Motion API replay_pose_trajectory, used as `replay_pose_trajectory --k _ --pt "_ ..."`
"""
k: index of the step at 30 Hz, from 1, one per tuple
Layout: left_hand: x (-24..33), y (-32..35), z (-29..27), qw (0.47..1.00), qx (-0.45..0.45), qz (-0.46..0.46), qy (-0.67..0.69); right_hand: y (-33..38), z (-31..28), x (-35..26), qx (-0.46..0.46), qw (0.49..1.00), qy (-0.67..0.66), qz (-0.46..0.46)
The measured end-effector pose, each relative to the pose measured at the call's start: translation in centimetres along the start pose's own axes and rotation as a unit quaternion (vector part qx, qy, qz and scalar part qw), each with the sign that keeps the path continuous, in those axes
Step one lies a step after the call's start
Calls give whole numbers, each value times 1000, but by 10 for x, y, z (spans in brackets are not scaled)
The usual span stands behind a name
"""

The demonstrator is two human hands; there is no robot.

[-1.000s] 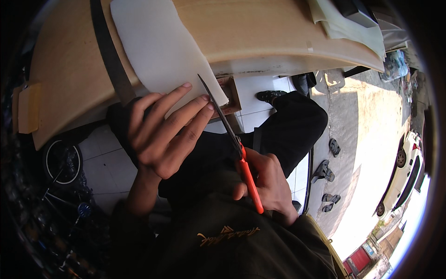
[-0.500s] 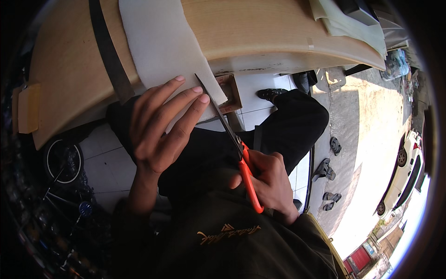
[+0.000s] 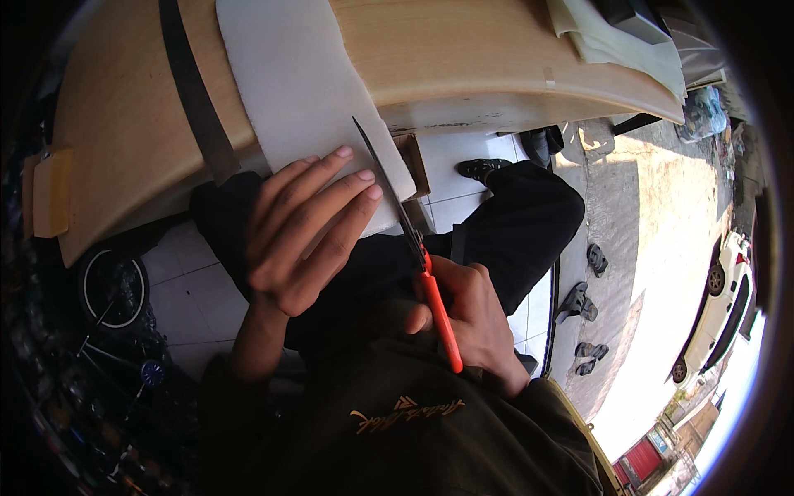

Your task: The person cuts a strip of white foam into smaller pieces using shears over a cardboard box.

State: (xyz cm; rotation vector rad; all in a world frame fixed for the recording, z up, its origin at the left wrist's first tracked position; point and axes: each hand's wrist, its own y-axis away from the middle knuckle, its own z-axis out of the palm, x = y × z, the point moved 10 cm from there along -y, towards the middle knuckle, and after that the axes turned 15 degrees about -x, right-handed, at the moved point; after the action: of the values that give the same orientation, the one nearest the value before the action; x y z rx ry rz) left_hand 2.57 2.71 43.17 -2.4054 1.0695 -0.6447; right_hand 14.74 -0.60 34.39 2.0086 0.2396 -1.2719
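1. A person is sitting at a wooden table (image 3: 463, 58), seen from above by a camera on their own head; their dark trousers and dark top are filling the lower middle of the view.
2. A white foam sheet (image 3: 298, 91) is lying on the table and hanging over its near edge, toward the person's lap.
3. The left hand (image 3: 302, 236) is lying flat and open on the overhanging end of the sheet, fingers stretched out together and pointing up and to the right, pressing on the foam rather than gripping it.
4. The right hand (image 3: 471, 318) is closing around the orange handles of a pair of scissors (image 3: 409, 248), with the fingers wrapping the grips.
5. The scissors' dark blades are pointing up and to the left, running along the right edge of the sheet just beside the left fingertips; the blades are looking nearly closed together.
6. A dark strap (image 3: 194, 91) is lying across the table to the left of the sheet and drooping over the same edge.
7. A small tan block (image 3: 51, 192) is sitting at the far left edge of the table.
8. A stack of pale sheets (image 3: 612, 41) is resting on the table's far right.
9. White floor tiles (image 3: 178, 293) are showing below the table, and sandals (image 3: 583, 302) are lying on the pavement to the right.
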Motion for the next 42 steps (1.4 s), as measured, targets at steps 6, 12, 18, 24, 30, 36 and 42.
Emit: replay_pose_trajectory --k 6,12,18,24,30,36,42 --pt "-2 0 -4 1000 5 15 14 2 -4 1 27 999 -31 23" --pt "-10 0 -4 1000 8 1 10 3 -1 6 5 999 -7 41" --pt "-3 1 -2 999 -10 14 33 -3 3 9 -21 1000 -8 20" --pt "2 5 2 998 -30 31 40 -2 -3 -2 15 1000 6 13" --pt "-3 12 -2 999 -10 -6 34 0 -8 -8 50 999 11 0" --pt "-49 90 -5 914 216 -193 283 0 -4 1 7 999 -41 10" --pt "-60 86 70 586 132 -395 695 11 -2 18 40 996 -73 38"
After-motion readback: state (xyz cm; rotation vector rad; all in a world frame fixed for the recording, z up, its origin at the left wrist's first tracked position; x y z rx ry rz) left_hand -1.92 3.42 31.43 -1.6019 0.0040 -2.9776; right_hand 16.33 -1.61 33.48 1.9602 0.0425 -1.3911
